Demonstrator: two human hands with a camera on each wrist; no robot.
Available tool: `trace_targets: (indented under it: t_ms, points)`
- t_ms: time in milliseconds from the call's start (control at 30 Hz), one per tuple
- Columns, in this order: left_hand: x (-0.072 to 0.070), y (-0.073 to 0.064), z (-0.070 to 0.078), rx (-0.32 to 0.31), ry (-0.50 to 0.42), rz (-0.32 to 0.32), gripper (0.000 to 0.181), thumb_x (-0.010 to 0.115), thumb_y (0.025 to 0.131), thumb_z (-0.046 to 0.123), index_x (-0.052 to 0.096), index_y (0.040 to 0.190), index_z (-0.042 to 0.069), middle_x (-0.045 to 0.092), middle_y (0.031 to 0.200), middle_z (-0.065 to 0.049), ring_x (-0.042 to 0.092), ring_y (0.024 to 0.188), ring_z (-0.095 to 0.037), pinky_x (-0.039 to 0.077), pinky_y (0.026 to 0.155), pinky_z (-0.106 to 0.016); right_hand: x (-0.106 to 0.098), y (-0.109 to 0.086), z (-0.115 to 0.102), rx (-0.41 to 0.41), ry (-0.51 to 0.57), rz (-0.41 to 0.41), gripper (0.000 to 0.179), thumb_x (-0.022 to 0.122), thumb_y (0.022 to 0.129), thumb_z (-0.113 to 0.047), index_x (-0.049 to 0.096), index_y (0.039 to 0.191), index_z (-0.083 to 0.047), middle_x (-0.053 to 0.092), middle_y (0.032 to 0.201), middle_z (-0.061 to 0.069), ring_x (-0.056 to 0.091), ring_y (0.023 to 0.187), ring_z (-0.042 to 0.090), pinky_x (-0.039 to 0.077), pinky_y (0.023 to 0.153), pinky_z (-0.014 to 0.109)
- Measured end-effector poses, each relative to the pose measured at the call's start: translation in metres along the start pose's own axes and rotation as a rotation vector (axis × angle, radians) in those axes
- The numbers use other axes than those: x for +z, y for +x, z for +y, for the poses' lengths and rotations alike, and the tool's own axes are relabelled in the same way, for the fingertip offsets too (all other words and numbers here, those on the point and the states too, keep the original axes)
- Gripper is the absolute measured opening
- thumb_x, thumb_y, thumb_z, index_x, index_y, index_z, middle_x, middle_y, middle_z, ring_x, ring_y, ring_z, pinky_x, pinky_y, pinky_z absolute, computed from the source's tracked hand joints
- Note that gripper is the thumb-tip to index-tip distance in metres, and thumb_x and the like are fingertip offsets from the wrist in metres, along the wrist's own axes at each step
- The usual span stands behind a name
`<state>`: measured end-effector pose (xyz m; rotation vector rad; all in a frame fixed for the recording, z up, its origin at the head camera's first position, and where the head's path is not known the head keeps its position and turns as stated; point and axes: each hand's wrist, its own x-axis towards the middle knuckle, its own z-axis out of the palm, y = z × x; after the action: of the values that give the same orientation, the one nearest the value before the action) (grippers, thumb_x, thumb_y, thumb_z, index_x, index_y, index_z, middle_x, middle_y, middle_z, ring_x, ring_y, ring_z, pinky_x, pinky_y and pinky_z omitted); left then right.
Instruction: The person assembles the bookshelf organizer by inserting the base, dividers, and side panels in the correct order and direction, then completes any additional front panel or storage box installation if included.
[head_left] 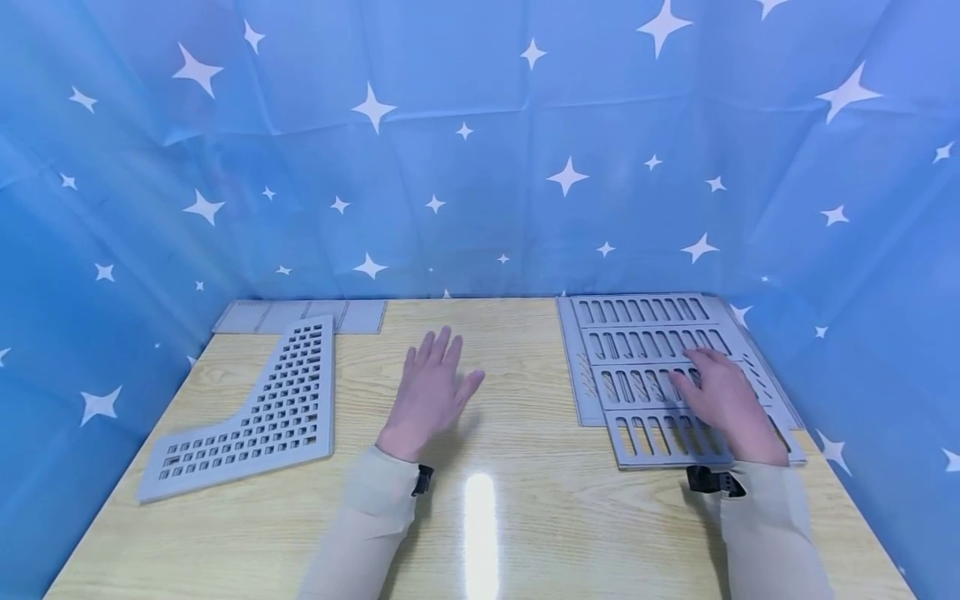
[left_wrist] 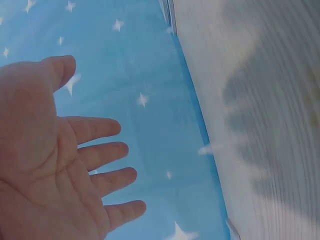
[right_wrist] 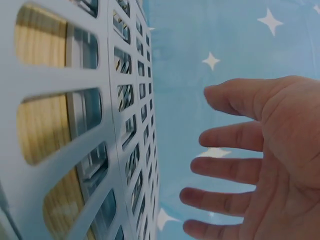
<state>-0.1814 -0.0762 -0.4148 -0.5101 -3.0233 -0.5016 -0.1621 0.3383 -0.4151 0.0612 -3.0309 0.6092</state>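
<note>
Right grip [head_left: 723, 400]: fingers apart, nothing clasped, hovering over the slotted panel [head_left: 645, 364]. That panel lies flat below it, reaching out to the left of the fingers, on top of thin grey sheets [head_left: 576, 342]. Left grip [head_left: 431, 387]: fingers straight and spread, holding nothing, above the bare table [head_left: 540, 517]. Left of that grip, a perforated panel [head_left: 281, 408], bent in outline like a boomerang; farther out beyond it, a row of flat grey pieces [head_left: 285, 315] along the back edge.

Handling, by judgement: slotted panel probably light for its breadth, fairly stiff, smooth enough to slide on the sheets. Narrow bars between slots look the weak part (a fingertip hooked there might bend or snap one). Better hold: the solid border, one grip to each side. Near border, back toward the right wrist, seems handiest; bare wood shows through its slots, so fewer sheets to catch by mistake. Material not certain; could be plastic or board.
</note>
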Motion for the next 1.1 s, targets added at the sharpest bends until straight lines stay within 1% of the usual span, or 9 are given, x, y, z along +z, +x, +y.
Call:
trace_targets:
  t_ms: [100, 167, 233, 367, 600, 833, 1000, 1100]
  points:
    - [0.005, 0.002, 0.010, 0.072, -0.001, 0.012, 0.071, 0.041, 0.109, 0.052, 0.036, 0.159, 0.001, 0.024, 0.169, -0.018, 0.019, 0.156, -0.040, 0.018, 0.125, -0.060, -0.002, -0.002, 0.004, 0.023, -0.011, -0.026, 0.058, 0.055, 0.106, -0.024, 0.042, 0.143, 0.020, 0.037, 0.143, 0.047, 0.035, 0.129, 0.066, 0.032, 0.104, 0.076]
    - [0.009, 0.003, 0.015, 0.103, -0.006, 0.029, 0.069, 0.043, 0.109, 0.050, 0.038, 0.158, 0.001, 0.026, 0.168, -0.018, 0.020, 0.156, -0.039, 0.019, 0.125, -0.060, -0.002, -0.002, 0.006, 0.038, -0.025, -0.053, 0.060, 0.055, 0.106, -0.025, 0.042, 0.144, 0.020, 0.037, 0.143, 0.047, 0.035, 0.129, 0.067, 0.032, 0.104, 0.076]
    - [0.013, 0.004, 0.018, 0.130, -0.002, 0.047, 0.068, 0.044, 0.109, 0.049, 0.040, 0.157, 0.001, 0.028, 0.168, -0.017, 0.023, 0.156, -0.039, 0.021, 0.124, -0.060, -0.003, -0.002, 0.009, 0.063, -0.031, -0.091, 0.063, 0.054, 0.106, -0.027, 0.040, 0.146, 0.019, 0.036, 0.143, 0.048, 0.034, 0.128, 0.068, 0.032, 0.104, 0.077]
    - [0.021, 0.005, 0.023, 0.165, 0.020, 0.058, 0.068, 0.044, 0.109, 0.050, 0.042, 0.156, 0.002, 0.031, 0.167, -0.017, 0.026, 0.155, -0.038, 0.022, 0.123, -0.060, -0.004, -0.003, 0.014, 0.083, -0.044, -0.147, 0.065, 0.056, 0.105, -0.029, 0.040, 0.145, 0.019, 0.037, 0.141, 0.048, 0.037, 0.126, 0.067, 0.036, 0.101, 0.075]
    - [0.031, 0.002, 0.032, 0.197, 0.048, 0.019, 0.068, 0.045, 0.108, 0.050, 0.042, 0.156, 0.002, 0.032, 0.166, -0.018, 0.027, 0.154, -0.038, 0.022, 0.123, -0.060, 0.001, -0.003, 0.020, 0.084, -0.086, -0.201, 0.069, 0.061, 0.101, -0.030, 0.042, 0.142, 0.022, 0.043, 0.137, 0.050, 0.042, 0.123, 0.067, 0.039, 0.101, 0.073]
    - [0.037, -0.001, 0.036, 0.203, 0.056, 0.009, 0.066, 0.046, 0.108, 0.050, 0.044, 0.155, 0.003, 0.032, 0.166, -0.017, 0.027, 0.155, -0.036, 0.023, 0.124, -0.059, 0.006, -0.001, 0.024, 0.108, -0.128, -0.234, 0.071, 0.064, 0.099, -0.030, 0.042, 0.140, 0.024, 0.044, 0.135, 0.051, 0.043, 0.122, 0.067, 0.042, 0.099, 0.072]
    - [0.038, -0.001, 0.037, 0.207, 0.076, 0.018, 0.067, 0.045, 0.109, 0.051, 0.045, 0.154, 0.003, 0.034, 0.165, -0.017, 0.029, 0.154, -0.035, 0.025, 0.123, -0.057, 0.009, 0.000, 0.026, 0.123, -0.161, -0.217, 0.069, 0.064, 0.099, -0.031, 0.045, 0.138, 0.023, 0.046, 0.133, 0.050, 0.045, 0.120, 0.067, 0.043, 0.097, 0.071]
    - [0.038, -0.001, 0.037, 0.210, 0.085, 0.025, 0.067, 0.044, 0.109, 0.052, 0.045, 0.154, 0.003, 0.035, 0.165, -0.018, 0.030, 0.154, -0.035, 0.026, 0.123, -0.057, 0.011, 0.000, 0.027, 0.123, -0.157, -0.192, 0.066, 0.062, 0.099, -0.029, 0.048, 0.136, 0.023, 0.049, 0.130, 0.049, 0.047, 0.117, 0.066, 0.044, 0.095, 0.071]
